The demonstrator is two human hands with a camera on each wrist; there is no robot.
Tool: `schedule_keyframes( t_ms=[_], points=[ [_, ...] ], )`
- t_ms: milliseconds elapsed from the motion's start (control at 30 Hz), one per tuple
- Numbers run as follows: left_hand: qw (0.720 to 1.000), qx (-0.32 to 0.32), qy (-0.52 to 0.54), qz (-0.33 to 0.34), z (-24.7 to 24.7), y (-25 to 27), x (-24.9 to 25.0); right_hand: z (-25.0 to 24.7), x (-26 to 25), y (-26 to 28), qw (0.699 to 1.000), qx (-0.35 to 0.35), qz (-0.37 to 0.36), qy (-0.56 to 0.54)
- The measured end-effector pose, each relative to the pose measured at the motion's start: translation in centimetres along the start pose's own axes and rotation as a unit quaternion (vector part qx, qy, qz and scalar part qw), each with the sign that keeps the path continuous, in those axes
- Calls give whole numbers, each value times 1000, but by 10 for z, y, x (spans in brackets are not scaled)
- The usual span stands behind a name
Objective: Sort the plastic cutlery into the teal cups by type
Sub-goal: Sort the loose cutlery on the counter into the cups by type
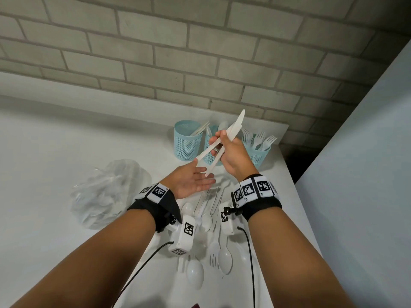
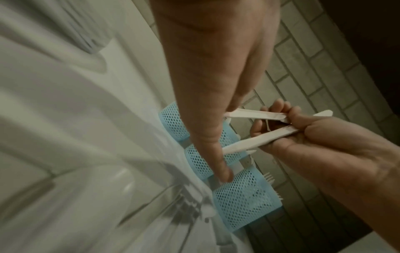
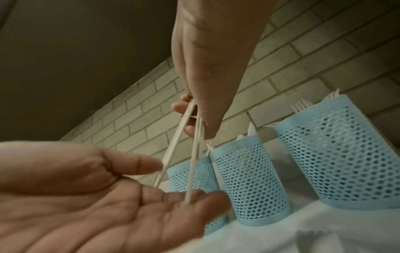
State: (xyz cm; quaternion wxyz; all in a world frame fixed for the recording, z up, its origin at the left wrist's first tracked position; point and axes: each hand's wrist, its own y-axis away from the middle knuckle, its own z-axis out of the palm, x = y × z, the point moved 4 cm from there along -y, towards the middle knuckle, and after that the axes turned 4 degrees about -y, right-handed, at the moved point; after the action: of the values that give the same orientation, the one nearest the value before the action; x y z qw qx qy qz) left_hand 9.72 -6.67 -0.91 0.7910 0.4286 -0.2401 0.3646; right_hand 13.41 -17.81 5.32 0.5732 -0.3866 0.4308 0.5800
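Note:
My right hand (image 1: 224,145) grips two white plastic knives (image 1: 235,125), blades pointing up and handles fanned down to the left, in front of the teal cups. My left hand (image 1: 195,181) lies open, palm up, just below them; one knife handle end (image 3: 187,202) touches its fingers. Three teal mesh cups stand in a row at the wall: the left cup (image 1: 188,141) holds knives, the middle cup (image 1: 211,134) spoons, the right cup (image 1: 259,152) forks. Loose white spoons and forks (image 1: 222,256) lie on the counter under my wrists.
A crumpled clear plastic bag (image 1: 106,194) sits on the white counter (image 1: 55,152) to the left. A brick wall (image 1: 200,52) runs behind the cups, and a pale panel (image 1: 367,174) bounds the counter on the right.

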Motion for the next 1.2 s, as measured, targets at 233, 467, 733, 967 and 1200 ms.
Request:
schedule_keyframes(
  t_ms=[233, 467, 733, 967, 1200],
  points=[
    [981, -38, 188, -4, -5, 1, 8, 3, -2, -1, 999, -16, -24, -22],
    [993, -3, 117, 10, -3, -1, 9, 12, 4, 1, 996, -83, -5, 26],
    [995, 55, 80, 30, -6, -4, 11, 12, 0, -8, 951, -61, 15, 304],
    [988, 100, 92, 72, -21, -5, 21, 29, -37, -37, 966, -2, -33, 258],
    [991, 120, -1, 65, -28, -2, 26, 50, -52, -77, 949, 103, -142, 260]
  ],
)
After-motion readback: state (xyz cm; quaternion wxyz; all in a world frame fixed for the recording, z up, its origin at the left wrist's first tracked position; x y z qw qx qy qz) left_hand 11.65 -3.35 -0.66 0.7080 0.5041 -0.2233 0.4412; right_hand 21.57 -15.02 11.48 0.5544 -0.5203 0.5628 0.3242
